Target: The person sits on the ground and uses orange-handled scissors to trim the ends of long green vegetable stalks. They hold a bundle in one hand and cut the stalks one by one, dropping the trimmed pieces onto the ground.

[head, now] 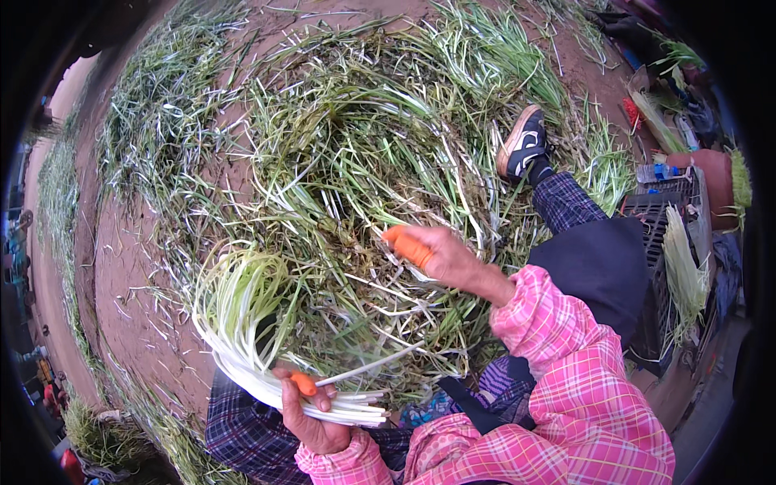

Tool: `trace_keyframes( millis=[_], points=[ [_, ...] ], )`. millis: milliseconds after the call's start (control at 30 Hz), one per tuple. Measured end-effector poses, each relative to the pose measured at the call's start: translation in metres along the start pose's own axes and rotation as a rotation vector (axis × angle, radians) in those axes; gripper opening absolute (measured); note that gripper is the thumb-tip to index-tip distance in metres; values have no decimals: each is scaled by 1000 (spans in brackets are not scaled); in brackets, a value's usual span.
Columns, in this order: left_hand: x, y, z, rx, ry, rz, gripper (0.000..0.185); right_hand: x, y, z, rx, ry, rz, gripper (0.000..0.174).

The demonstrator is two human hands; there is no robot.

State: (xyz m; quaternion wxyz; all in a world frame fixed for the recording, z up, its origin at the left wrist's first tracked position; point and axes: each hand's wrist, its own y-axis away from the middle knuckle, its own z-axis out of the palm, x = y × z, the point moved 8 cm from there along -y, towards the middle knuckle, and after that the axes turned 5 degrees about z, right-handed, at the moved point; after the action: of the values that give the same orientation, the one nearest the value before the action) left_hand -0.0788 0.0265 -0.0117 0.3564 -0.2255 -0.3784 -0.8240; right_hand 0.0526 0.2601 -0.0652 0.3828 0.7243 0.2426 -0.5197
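Observation:
My left hand grips a bundle of long white stalks with curling yellow-green leaves, probably blanched chives. The leaves arch up to the left, and the cut-looking stalk ends point right. One single stalk juts out of the bundle towards the upper right. An orange finger cover sits on a digit of this hand. My right hand is over the heap of leaf scraps, apart from the bundle. It wears orange finger covers and is slightly blurred; whether anything is pinched in its fingertips is unclear.
Leaf trimmings lie across the reddish ground. My shoe rests at the heap's right side. To the right, a dark plastic crate stands beside a bunch of pale stalks and a plastic bottle.

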Motion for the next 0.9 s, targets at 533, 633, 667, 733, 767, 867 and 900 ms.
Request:
trace_keyframes(
  millis=[533,633,667,733,767,867,900],
  points=[
    [-35,2,-4,68,-223,-78,33,-3,-14,17,-165,76,-172,36],
    [-39,-4,-3,37,-156,-117,31,84,-56,-102,447,387,130,16],
    [-39,-5,-3,42,-177,-116,31,105,-62,-130,534,362,120,18],
    [-43,-8,-2,30,-127,-151,30,137,-71,-173,723,530,116,24],
    [-46,-7,-2,42,-38,-177,27,156,-76,-185,744,585,199,26],
    [-53,-3,10,-96,102,-251,30,199,-80,-190,653,678,407,31],
    [-55,-1,9,-71,163,-272,34,213,-78,-186,591,678,542,32]
  ],
)
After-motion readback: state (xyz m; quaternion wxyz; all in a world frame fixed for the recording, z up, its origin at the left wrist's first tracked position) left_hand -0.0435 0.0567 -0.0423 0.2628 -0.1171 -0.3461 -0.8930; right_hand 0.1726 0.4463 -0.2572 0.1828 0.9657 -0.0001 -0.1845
